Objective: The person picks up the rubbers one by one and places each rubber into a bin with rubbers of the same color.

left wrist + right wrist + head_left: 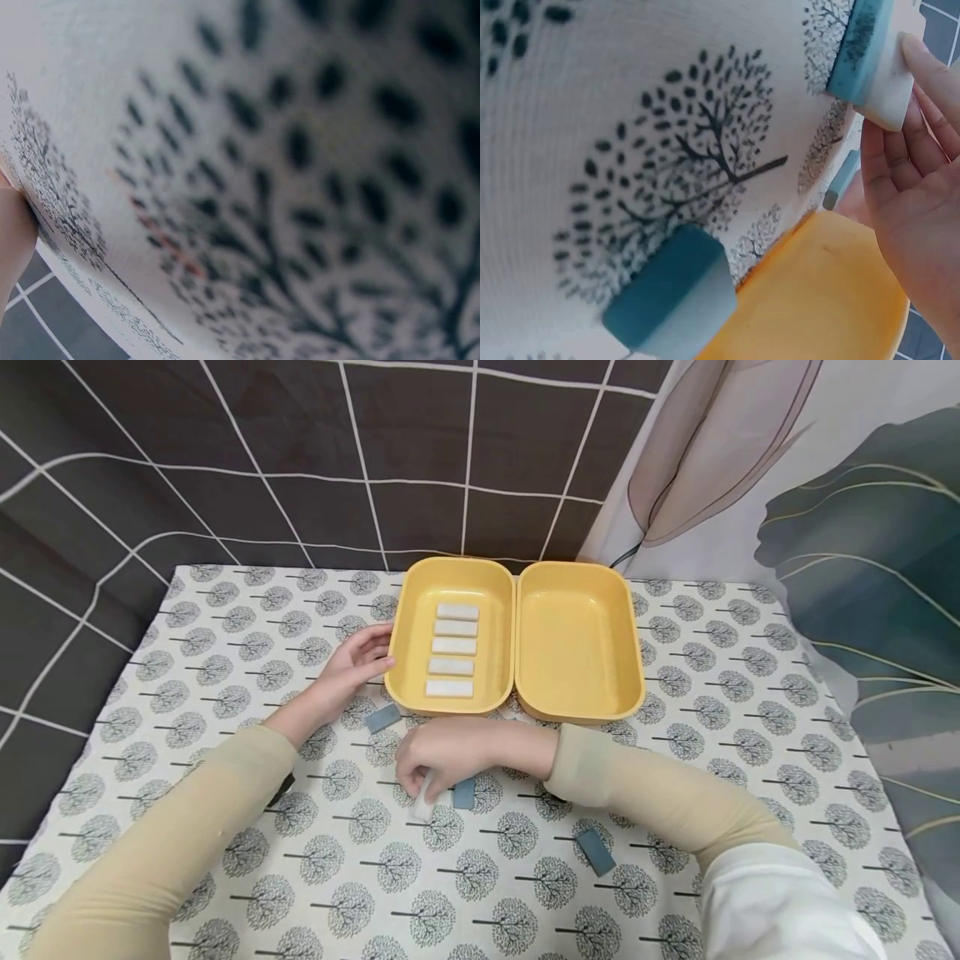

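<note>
My right hand (442, 752) pinches a white block (424, 803) between thumb and fingers, low over the cloth in front of the yellow box. In the right wrist view the thumb presses one face of this white block (889, 71), and a blue block (855, 52) with a dark smudge lies right beside it. My left hand (351, 667) touches the outer left wall of the box's left half (395, 664), thumb at the rim. Inside that half, several white blocks (453, 646) form a column. The left wrist view has mostly blurred cloth.
The box's right half (633, 668) stands joined beside the left one. One blue block (383, 718) lies near the left hand, another blue block (595, 852) below the right forearm. Tree-patterned cloth (322, 860) covers the table; a dark gridded curtain (412, 435) hangs behind.
</note>
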`<state>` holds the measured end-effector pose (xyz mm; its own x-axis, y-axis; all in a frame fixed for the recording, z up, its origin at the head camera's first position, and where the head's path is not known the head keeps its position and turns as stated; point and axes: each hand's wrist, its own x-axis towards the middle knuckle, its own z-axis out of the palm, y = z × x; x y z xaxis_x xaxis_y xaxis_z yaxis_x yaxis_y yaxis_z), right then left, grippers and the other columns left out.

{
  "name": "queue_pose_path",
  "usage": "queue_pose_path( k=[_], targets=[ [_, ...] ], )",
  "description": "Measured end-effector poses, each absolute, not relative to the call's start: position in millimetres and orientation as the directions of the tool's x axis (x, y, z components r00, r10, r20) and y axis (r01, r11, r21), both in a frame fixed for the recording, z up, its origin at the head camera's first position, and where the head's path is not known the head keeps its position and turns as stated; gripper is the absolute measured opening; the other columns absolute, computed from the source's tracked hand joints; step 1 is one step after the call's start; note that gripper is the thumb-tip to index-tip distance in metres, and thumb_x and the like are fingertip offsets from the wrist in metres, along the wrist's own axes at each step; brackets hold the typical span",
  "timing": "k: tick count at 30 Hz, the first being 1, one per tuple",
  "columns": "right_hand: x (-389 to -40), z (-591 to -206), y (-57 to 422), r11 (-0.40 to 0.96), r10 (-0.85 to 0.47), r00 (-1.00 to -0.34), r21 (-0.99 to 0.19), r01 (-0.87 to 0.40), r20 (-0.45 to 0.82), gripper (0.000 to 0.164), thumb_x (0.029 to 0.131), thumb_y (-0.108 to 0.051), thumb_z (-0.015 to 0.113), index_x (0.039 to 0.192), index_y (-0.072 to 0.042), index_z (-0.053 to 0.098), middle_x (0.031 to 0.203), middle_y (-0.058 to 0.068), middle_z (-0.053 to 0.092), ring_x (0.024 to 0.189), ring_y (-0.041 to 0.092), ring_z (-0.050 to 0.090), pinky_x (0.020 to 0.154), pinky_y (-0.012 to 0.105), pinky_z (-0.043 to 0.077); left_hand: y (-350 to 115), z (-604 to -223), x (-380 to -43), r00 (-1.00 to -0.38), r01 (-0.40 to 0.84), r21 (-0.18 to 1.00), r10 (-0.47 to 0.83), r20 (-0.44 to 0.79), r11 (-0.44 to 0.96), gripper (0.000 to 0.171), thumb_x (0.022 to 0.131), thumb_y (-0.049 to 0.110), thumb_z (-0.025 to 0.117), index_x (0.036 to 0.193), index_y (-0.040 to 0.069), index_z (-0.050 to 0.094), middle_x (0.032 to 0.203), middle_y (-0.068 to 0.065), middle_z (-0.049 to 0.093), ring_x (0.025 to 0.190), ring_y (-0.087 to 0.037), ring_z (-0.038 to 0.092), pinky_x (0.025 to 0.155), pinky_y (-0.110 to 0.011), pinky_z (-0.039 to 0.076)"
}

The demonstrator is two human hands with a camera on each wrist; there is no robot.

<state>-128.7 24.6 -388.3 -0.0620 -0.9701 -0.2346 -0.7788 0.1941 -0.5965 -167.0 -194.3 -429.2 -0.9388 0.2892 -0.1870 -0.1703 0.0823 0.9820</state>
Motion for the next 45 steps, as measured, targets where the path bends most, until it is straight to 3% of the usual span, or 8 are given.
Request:
queue_pose_path(
  k=[12, 31, 45],
  targets=[
    [-126.4, -377.0, 26.3, 0.226, -0.972, -0.141, -0.570, -0.790, -0.190, 0.012, 0.094, -0.019, 0.081, 0.106, -0.015, 0.079, 0.102, -0.005, 0.076, 0.093, 0.006, 0.064, 0.085, 0.011, 0.051, -194.3, -429.4, -167.0, -0.939, -0.178, 0.981, 0.285, -0.192, 0.074, 0.065, 0.102, 0.003, 0.057, 0.162, 0.001, 0.033, 0.157, -0.018, 0.046, 0.126, -0.004, 0.056, 0.106, -0.014, 0.053],
    [-137.8, -346.9, 29.4, 0.265, -0.964, -0.237, -0.545, -0.796, -0.123, 0.018, 0.096, -0.024, 0.079, 0.112, -0.016, 0.078, 0.112, -0.005, 0.076, 0.104, 0.008, 0.067, 0.100, 0.020, 0.055, -195.3, -429.3, -167.4, -0.936, -0.189, 0.979, 0.288, -0.202, 0.072, 0.064, 0.102, 0.003, 0.056, 0.162, 0.002, 0.032, 0.157, -0.015, 0.047, 0.127, -0.005, 0.055, 0.103, -0.017, 0.056],
    [-156.9, -330.1, 35.7, 0.336, -0.937, -0.330, -0.548, -0.766, -0.113, 0.014, 0.095, -0.021, 0.081, 0.107, -0.015, 0.079, 0.106, -0.004, 0.075, 0.094, 0.008, 0.062, 0.088, 0.017, 0.053, -195.5, -429.0, -168.2, -0.935, -0.185, 0.980, 0.295, -0.198, 0.072, 0.065, 0.102, 0.003, 0.056, 0.162, 0.002, 0.033, 0.159, -0.020, 0.044, 0.127, -0.006, 0.055, 0.105, -0.016, 0.055]
  ],
)
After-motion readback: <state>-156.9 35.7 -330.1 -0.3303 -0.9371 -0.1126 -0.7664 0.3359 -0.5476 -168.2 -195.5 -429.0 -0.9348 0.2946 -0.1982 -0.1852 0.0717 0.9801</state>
